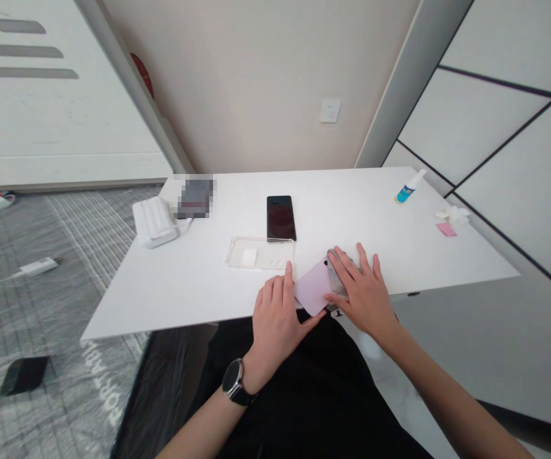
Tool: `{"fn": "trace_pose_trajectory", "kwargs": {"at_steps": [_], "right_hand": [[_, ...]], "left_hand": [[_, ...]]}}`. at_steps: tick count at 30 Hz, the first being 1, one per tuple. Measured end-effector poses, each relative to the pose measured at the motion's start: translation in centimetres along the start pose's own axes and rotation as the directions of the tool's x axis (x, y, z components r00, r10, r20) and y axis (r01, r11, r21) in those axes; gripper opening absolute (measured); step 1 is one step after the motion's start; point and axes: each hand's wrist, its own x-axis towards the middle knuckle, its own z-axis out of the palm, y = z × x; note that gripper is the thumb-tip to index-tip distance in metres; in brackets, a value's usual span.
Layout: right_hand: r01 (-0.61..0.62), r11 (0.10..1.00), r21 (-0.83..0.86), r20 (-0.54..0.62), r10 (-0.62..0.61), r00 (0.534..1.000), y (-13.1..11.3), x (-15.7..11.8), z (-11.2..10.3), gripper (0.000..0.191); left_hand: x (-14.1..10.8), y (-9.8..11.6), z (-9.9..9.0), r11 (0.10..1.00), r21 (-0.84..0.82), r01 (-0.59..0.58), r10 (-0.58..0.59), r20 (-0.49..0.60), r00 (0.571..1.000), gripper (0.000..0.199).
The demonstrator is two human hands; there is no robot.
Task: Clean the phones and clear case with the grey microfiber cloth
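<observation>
Lilac phone (pixel 311 287) was held tilted just above the front edge of the white worktop (pixel 184 287), between both hands, with a small dark camera dot at its upper corner. I could not tell whether it touched the surface. Its far end ran under a glossy grey sheet (pixel 337 274), possibly film, though the exact material was hard to tell. The left hand (pixel 275 322), with a black watch (pixel 233 382) on the wrist, was grasping the phone's near side, its index finger (pixel 288 274) upright against the edge and its thumb (pixel 313 323) along the lower edge. The right hand (pixel 364 296) was curled over the far end, its fingers (pixel 342 268) spread across the grey sheet, gripping both sheet and phone.

Just beyond them lay a clear case (pixel 260 253) holding a small white card (pixel 249 257). A black phone (pixel 281 218) stood flat on the worktop, its lower end touching the case's rim. Further left sat a white ribbed box (pixel 155 222) beside a pixelated object (pixel 196 197). Toward the right end lay a blue-labelled spray bottle (pixel 409 188), and near it a pink note (pixel 446 229) with a crumpled white tissue (pixel 453 215) beside it, at the worktop's edge.
</observation>
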Motion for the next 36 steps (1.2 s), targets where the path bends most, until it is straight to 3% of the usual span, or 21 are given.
{"fn": "trace_pose_trajectory", "kwargs": {"at_steps": [2, 4, 6, 7, 11, 13, 16, 18, 19, 21, 23, 25, 27, 29, 32, 34, 36], "right_hand": [[0.062, 0.998, 0.019, 0.009, -0.062, 0.998, -0.7, 0.0, 0.0, 0.091], [0.247, 0.966, 0.074, 0.052, -0.251, 0.966, -1.5, -0.6, 0.1, 0.095], [0.376, 0.921, 0.102, 0.061, -0.383, 0.922, -1.2, -1.2, 0.2, 0.09], [0.381, 0.92, 0.096, 0.052, -0.387, 0.921, -0.5, -1.4, 0.2, 0.086], [0.08, 0.997, 0.0, -0.05, -0.079, 0.996, 2.8, -1.3, 0.3, 0.08], [0.035, 0.999, -0.009, -0.059, -0.036, 0.998, 2.5, -1.4, 0.3, 0.089], [0.3, 0.952, 0.064, 0.024, -0.302, 0.953, 0.6, -2.1, 0.3, 0.097], [0.393, 0.916, 0.083, 0.044, -0.398, 0.917, 0.2, -2.5, 0.3, 0.093], [0.366, 0.928, 0.065, 0.033, -0.369, 0.929, 0.5, -2.5, 0.3, 0.09], [0.197, 0.98, 0.006, -0.024, -0.197, 0.98, 1.6, -2.3, 0.3, 0.084], [0.042, 0.999, -0.028, -0.084, -0.044, 0.995, 2.2, -2.2, 0.3, 0.085], [0.075, 0.997, -0.014, -0.074, -0.076, 0.994, 1.9, -2.5, 0.3, 0.091], [0.241, 0.97, 0.031, -0.008, -0.24, 0.971, 1.2, -2.9, 0.1, 0.095], [0.306, 0.951, 0.048, 0.027, -0.307, 0.951, 1.2, -3.1, 0.0, 0.089], [0.068, 0.997, -0.029, -0.055, -0.069, 0.996, 2.1, -2.6, 0.1, 0.081], [-0.063, 0.996, -0.056, -0.111, 0.057, 0.992, 1.9, -2.5, 0.2, 0.087], [0.012, 0.999, -0.042, -0.082, -0.016, 0.996, 0.6, -2.8, 0.4, 0.097]], "left_hand": [[0.0, 0.0, 0.0, 1.0, 0.008, 0.004, -0.005, 0.012, 1.0, 0.103], [0.0, -0.1, 0.1, 1.0, 0.021, 0.011, -0.011, 0.028, 1.0, 0.092], [-0.1, -0.1, 0.1, 1.0, 0.021, 0.011, -0.011, 0.035, 0.999, 0.089], [-0.1, -0.1, 0.1, 1.0, 0.015, 0.009, -0.01, 0.034, 0.999, 0.09], [0.0, 0.0, -0.1, 1.0, 0.008, 0.005, -0.005, 0.011, 1.0, 0.107], [0.1, 0.0, -0.1, 1.0, 0.009, 0.003, -0.003, 0.006, 1.0, 0.107], [0.1, 0.0, 0.0, 1.0, 0.0, 0.003, -0.003, 0.022, 1.0, 0.096], [0.0, -0.1, 0.1, 1.0, 0.001, 0.007, -0.007, 0.03, 1.0, 0.092], [0.0, -0.1, 0.1, 1.0, 0.005, 0.007, -0.007, 0.025, 1.0, 0.093], [0.1, -0.1, 0.1, 1.0, 0.018, 0.002, -0.002, 0.009, 1.0, 0.1], [0.2, 0.0, 0.0, 1.0, 0.031, -0.004, 0.004, 0.001, 1.0, 0.103], [0.2, 0.0, -0.1, 1.0, 0.03, -0.007, 0.007, 0.007, 1.0, 0.103], [0.2, 0.0, -0.1, 1.0, 0.02, -0.006, 0.005, 0.019, 1.0, 0.103], [0.2, 0.0, -0.1, 1.0, 0.02, -0.001, 0.001, 0.021, 1.0, 0.103], [0.2, 0.0, -0.2, 1.0, 0.03, -0.005, 0.005, 0.003, 1.0, 0.101], [0.2, 0.0, -0.2, 1.0, 0.016, -0.013, 0.013, 0.003, 1.0, 0.092], [0.2, 0.0, -0.3, 1.0, -0.014, -0.015, 0.015, 0.017, 1.0, 0.075]]}}
